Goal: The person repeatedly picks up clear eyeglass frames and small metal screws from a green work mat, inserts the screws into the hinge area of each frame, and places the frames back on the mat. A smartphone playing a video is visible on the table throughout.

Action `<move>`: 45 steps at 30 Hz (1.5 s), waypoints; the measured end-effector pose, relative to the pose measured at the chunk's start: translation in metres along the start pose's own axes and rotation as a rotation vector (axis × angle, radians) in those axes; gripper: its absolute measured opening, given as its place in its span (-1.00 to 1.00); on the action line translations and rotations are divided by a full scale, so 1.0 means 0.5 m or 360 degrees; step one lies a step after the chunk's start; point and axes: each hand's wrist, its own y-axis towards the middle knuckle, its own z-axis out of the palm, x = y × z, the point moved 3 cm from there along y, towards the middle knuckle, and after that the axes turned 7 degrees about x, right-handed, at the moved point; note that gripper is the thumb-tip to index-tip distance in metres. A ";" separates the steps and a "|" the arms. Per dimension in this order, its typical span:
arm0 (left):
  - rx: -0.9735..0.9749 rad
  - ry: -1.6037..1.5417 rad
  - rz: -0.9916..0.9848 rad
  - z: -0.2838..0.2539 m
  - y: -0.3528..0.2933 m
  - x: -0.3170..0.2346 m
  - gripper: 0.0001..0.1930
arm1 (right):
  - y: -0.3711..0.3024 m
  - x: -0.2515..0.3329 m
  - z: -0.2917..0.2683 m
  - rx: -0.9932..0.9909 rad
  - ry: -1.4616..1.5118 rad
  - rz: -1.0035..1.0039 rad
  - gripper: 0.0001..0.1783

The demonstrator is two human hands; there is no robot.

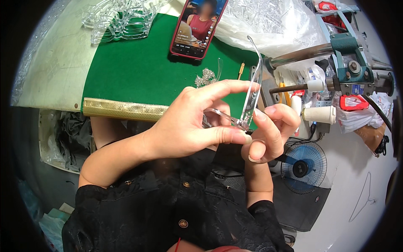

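Observation:
My left hand (187, 115) pinches a clear plastic eyeglass frame (250, 101) over the near edge of the green work mat. Its thumb and index finger grip near the hinge corner, and one temple arm stands up and away from me. The rest of the frame is partly hidden behind that hand. Close against the hinge is my right hand (275, 130), fingers curled in, with a fingertip at the temple arm. Anything small between those fingers is too hidden to make out. A heap of small metal parts (206, 78) lies on the mat beyond my left hand.
Several clear frames (124, 23) are stacked at the far left of the green mat (126, 63). A phone in a red case (196, 29) lies at the back. A bench press (350, 63) stands right, near a paper cup (319, 114) and a fan (303, 168). A gold strip (126, 108) edges the mat.

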 end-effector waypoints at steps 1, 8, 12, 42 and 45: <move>-0.0007 0.0002 0.0005 -0.001 -0.002 0.000 -0.27 | -0.002 -0.001 0.002 -0.0001 0.0013 0.0000 -0.25; 0.0006 -0.0014 -0.0013 0.001 0.001 0.003 -0.27 | -0.008 -0.003 0.001 0.0001 0.0050 0.0025 -0.24; 0.0007 0.0012 -0.0019 0.000 0.001 -0.001 -0.27 | -0.006 -0.005 0.000 -0.0001 0.0049 0.0014 -0.24; -0.0050 0.0197 0.0087 -0.051 -0.014 -0.008 -0.20 | -0.092 -0.089 0.091 0.0806 -0.0161 0.0653 -0.85; 0.0007 0.0280 0.0150 -0.046 -0.012 0.002 -0.20 | -0.092 -0.086 0.089 0.0884 -0.0151 0.0668 -0.86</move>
